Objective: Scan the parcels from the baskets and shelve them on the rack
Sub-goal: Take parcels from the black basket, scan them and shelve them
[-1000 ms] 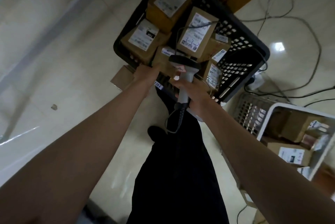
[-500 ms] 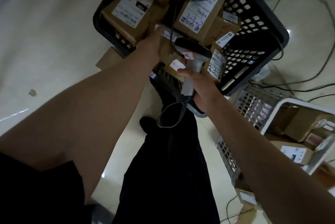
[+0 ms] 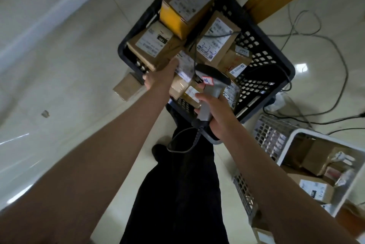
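Pale tiled floor; black basket of parcels. Left hand reaches onto a taped parcel at the basket's near edge; grip hidden. Right hand grips scanner. Advice: tilt label toward scanner, hold steady.

Dim, flat indoor light with a greenish cast. Bright glare spots on the glossy floor at right, pale streaks of reflection at left. Strong wide-angle bending at the edges, forearms stretched and swollen toward the lower corners. Soft motion blur throughout, worst on the white basket at right. Labels in the black basket mostly unreadable. Trousers lost in near-black shadow.
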